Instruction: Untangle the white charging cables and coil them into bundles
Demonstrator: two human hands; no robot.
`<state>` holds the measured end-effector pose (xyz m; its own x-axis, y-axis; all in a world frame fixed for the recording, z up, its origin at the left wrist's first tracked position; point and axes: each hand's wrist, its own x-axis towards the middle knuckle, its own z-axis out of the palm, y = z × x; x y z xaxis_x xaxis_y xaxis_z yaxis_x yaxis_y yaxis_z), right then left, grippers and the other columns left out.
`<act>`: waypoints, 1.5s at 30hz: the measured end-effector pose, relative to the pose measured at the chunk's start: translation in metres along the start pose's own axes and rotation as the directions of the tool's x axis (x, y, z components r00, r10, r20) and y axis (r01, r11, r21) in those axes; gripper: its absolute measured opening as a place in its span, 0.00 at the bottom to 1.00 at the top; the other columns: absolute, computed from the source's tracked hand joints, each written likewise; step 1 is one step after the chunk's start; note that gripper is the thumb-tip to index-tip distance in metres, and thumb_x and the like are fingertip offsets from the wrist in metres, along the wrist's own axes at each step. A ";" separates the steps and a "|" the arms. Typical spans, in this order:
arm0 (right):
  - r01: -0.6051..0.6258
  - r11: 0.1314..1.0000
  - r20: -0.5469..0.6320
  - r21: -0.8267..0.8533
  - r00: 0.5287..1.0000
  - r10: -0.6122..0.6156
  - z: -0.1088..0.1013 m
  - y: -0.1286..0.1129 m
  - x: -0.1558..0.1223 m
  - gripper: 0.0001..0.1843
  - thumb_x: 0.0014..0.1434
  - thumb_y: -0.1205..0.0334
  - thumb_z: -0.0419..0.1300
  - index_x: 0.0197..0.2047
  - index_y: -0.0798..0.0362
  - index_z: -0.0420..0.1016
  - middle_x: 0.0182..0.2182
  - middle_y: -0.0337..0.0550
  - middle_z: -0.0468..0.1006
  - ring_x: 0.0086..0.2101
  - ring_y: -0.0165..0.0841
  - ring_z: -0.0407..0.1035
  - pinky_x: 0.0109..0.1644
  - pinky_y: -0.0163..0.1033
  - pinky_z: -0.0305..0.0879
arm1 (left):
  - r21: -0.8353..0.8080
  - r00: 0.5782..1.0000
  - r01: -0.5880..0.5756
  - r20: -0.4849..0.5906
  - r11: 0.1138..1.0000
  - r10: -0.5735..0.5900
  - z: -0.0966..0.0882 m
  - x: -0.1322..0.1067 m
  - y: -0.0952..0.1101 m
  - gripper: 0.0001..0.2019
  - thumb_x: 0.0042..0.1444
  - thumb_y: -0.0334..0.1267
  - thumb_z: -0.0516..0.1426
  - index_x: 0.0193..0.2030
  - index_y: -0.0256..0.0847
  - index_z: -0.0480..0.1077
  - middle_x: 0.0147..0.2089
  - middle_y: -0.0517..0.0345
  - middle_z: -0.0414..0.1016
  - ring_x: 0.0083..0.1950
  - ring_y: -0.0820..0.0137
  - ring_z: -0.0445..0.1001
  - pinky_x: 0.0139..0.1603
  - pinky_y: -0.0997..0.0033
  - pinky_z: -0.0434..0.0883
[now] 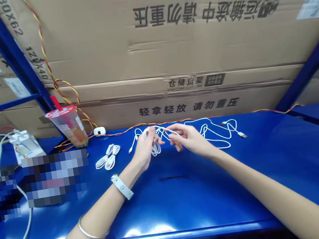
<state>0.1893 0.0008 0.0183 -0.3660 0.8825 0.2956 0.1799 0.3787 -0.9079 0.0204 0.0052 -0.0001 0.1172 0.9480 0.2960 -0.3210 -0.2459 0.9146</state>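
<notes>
white cable between two hands, loose ones close behind

a tangle looks the likeliest trouble: the white cable [156, 149] in hand is to the right of the cup [71, 130], and the loose cables [227, 147] spread out farther to the right of it, so a strand could snag if the hands pull away. the held loops could also spring apart if the grip slackens, as no tie can be made out on them. the thin black strips [173, 178], right of the cup and nearer than it, could scatter if brushed.

the left hand [144, 148] is mostly closed, thumb and fingers pinching the gathered loops. the right hand [187, 138] is half curled, fingertips pinching a strand of the same cable; how firmly, i cannot tell. a bundled cable [111, 159] lies near the cup, on its right, touched by neither hand.
</notes>
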 end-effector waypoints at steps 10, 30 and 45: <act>0.230 0.914 -0.060 -0.334 0.963 -0.265 -0.005 -0.005 -0.002 0.12 0.62 0.58 0.55 0.39 0.55 0.76 0.27 0.41 0.75 0.25 0.29 0.67 0.30 0.34 0.62 | -0.419 0.979 0.077 -0.139 0.905 -0.148 -0.013 0.014 0.009 0.21 0.48 0.53 0.63 0.27 0.39 0.59 0.22 0.68 0.58 0.22 0.80 0.62 0.25 0.79 0.65; 0.281 0.652 0.128 -0.704 0.954 -0.273 -0.019 -0.007 0.000 0.04 0.58 0.66 0.58 0.32 0.54 0.74 0.31 0.44 0.78 0.32 0.33 0.71 0.37 0.37 0.63 | -0.456 0.994 0.050 -0.063 0.888 -0.088 -0.022 0.013 0.037 0.13 0.60 0.46 0.56 0.33 0.36 0.67 0.20 0.68 0.58 0.15 0.85 0.52 0.16 0.85 0.53; -0.091 0.968 0.079 0.233 0.994 0.075 0.003 -0.023 -0.008 0.14 0.49 0.54 0.66 0.34 0.55 0.72 0.21 0.37 0.74 0.22 0.28 0.68 0.27 0.35 0.65 | 0.314 0.909 0.092 0.360 0.945 -0.209 0.002 -0.010 0.022 0.14 0.49 0.46 0.63 0.35 0.36 0.74 0.31 0.54 0.75 0.24 0.76 0.66 0.23 0.77 0.60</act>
<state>0.1852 -0.0160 0.0355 -0.4226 0.8834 0.2024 -0.0050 0.2211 -0.9752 0.0140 -0.0100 0.0173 0.5122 0.8403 0.1777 0.0025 -0.2083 0.9781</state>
